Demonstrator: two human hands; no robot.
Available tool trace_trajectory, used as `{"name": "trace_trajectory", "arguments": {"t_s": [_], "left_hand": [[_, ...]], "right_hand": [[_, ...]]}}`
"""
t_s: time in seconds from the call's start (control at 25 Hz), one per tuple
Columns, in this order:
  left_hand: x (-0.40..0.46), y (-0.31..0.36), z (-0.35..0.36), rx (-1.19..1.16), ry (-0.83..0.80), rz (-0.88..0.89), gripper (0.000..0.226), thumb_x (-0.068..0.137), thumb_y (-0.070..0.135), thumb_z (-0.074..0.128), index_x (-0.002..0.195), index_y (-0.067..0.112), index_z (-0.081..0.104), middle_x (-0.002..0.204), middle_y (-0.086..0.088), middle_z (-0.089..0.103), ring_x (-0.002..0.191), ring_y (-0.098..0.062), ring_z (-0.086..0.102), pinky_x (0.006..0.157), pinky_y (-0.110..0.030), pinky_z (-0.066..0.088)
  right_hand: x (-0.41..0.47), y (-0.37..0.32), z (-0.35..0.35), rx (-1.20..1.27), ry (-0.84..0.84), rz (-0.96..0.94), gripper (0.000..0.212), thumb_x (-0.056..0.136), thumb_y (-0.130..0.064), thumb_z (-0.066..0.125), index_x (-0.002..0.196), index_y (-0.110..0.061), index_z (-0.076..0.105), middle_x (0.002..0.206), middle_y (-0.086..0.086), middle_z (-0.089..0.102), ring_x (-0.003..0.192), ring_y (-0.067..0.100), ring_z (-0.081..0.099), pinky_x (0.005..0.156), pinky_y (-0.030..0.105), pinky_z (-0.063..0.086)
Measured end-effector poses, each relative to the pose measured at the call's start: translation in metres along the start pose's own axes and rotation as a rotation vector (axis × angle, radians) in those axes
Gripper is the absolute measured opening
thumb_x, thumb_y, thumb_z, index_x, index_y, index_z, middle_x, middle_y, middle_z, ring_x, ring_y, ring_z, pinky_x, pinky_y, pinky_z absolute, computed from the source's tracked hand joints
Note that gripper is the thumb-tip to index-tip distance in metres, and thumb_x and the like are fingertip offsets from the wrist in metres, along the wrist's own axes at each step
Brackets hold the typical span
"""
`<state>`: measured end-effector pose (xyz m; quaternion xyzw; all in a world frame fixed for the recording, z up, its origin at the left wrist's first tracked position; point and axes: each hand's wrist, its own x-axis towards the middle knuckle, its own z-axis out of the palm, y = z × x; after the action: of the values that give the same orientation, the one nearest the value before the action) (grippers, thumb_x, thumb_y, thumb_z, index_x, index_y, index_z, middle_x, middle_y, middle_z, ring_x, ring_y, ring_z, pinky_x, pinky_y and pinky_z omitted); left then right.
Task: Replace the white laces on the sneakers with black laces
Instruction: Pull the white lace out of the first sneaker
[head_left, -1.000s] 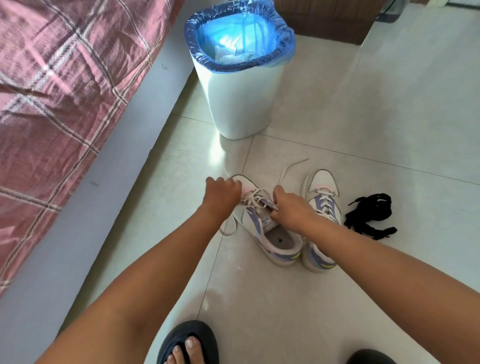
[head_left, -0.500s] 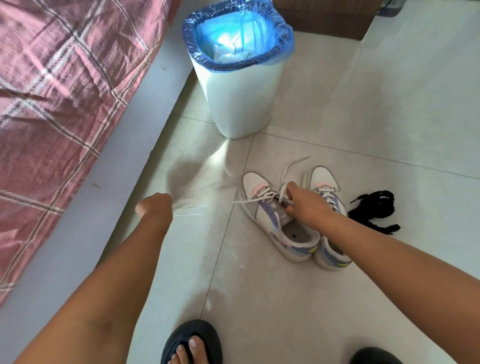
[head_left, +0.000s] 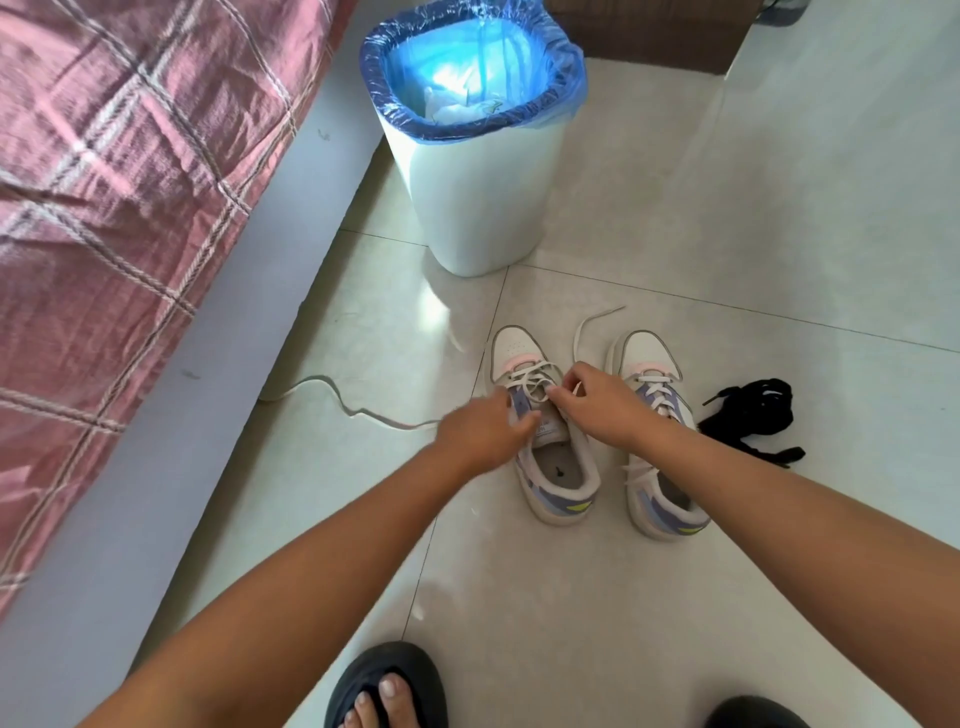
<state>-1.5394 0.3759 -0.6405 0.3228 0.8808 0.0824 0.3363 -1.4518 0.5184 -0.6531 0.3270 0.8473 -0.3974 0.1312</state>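
Sneakers (head_left: 550, 441) lie side by side, toes toward the bin (head_left: 478, 197); right hand (head_left: 602, 402) pinches the white lace (head_left: 535, 382); left hand (head_left: 483, 434) blurred, grip unclear.

We see bright, even daylight — glare on the glossy floor (head_left: 727, 234) beside the bin (head_left: 483, 208), soft shadows under both arms. The left hand (head_left: 483, 431) blurs slightly — edges bow outward.
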Motion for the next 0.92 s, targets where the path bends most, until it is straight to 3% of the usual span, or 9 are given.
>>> {"name": "trace_trajectory", "arguments": {"t_s": [0.12, 0.32, 0.44, 0.52, 0.6, 0.8, 0.92], "left_hand": [[-0.001, 0.020, 0.020, 0.117, -0.029, -0.037, 0.053, 0.092, 0.046, 0.042, 0.131, 0.011, 0.035, 0.119, -0.011, 0.059, 0.105, -0.031, 0.059, 0.073, -0.032, 0.037], [-0.003, 0.012, 0.029, 0.147, 0.011, -0.151, 0.035, 0.098, 0.030, 0.036, 0.123, 0.006, 0.038, 0.114, -0.012, 0.061, 0.103, -0.032, 0.061, 0.072, -0.030, 0.038], [-0.001, 0.003, 0.026, 0.247, -0.002, -0.171, 0.029, 0.098, 0.025, 0.037, 0.120, 0.006, 0.042, 0.115, -0.011, 0.062, 0.102, -0.031, 0.062, 0.070, -0.030, 0.036], [-0.001, 0.000, 0.023, 0.380, -0.040, -0.147, 0.027, 0.097, 0.016, 0.039, 0.121, 0.005, 0.042, 0.115, -0.010, 0.061, 0.101, -0.029, 0.063, 0.068, -0.031, 0.037], [-0.003, -0.002, 0.022, 0.449, -0.077, -0.125, 0.027, 0.095, 0.010, 0.042, 0.122, 0.006, 0.042, 0.116, -0.008, 0.060, 0.101, -0.027, 0.063, 0.066, -0.030, 0.038], [-0.009, -0.026, 0.016, 0.482, -0.091, -0.170, 0.028, 0.094, 0.016, 0.047, 0.120, 0.008, 0.043, 0.112, -0.006, 0.062, 0.099, -0.025, 0.063, 0.065, -0.028, 0.036], [-0.010, -0.039, 0.008, 0.516, -0.066, -0.171, 0.029, 0.096, 0.018, 0.044, 0.124, 0.011, 0.042, 0.115, -0.005, 0.062, 0.100, -0.025, 0.063, 0.068, -0.028, 0.037]], "right_hand": [[0.007, -0.009, 0.007, 0.113, 0.047, 0.087, 0.023, 0.090, -0.035, 0.056, 0.094, -0.012, 0.054, 0.079, -0.002, 0.054, 0.076, 0.018, 0.051, 0.062, 0.029, 0.037], [0.016, -0.022, 0.007, 0.227, -0.026, 0.060, 0.013, 0.088, -0.016, 0.060, 0.079, -0.013, 0.052, 0.075, 0.001, 0.054, 0.077, 0.020, 0.050, 0.060, 0.027, 0.037], [0.023, -0.029, -0.005, -0.290, 0.007, -0.103, 0.003, 0.093, -0.013, 0.053, 0.095, -0.012, 0.052, 0.099, 0.009, 0.059, 0.088, 0.024, 0.052, 0.065, 0.030, 0.035], [0.026, -0.029, -0.010, -0.756, 0.056, -0.281, 0.026, 0.089, 0.000, 0.049, 0.114, -0.006, 0.047, 0.113, 0.012, 0.054, 0.103, 0.028, 0.050, 0.065, 0.033, 0.035], [0.027, -0.025, -0.011, -0.931, 0.075, -0.339, 0.036, 0.087, 0.004, 0.049, 0.121, -0.003, 0.040, 0.117, 0.014, 0.050, 0.109, 0.030, 0.047, 0.064, 0.035, 0.036], [0.039, 0.004, -0.061, -0.779, 0.086, 0.073, 0.037, 0.090, -0.009, 0.054, 0.123, -0.003, 0.039, 0.118, 0.018, 0.056, 0.107, 0.033, 0.054, 0.071, 0.035, 0.037], [0.041, 0.015, -0.086, -0.784, 0.101, 0.128, 0.029, 0.094, -0.021, 0.052, 0.114, -0.001, 0.054, 0.111, 0.019, 0.060, 0.100, 0.034, 0.058, 0.069, 0.032, 0.037]]}}
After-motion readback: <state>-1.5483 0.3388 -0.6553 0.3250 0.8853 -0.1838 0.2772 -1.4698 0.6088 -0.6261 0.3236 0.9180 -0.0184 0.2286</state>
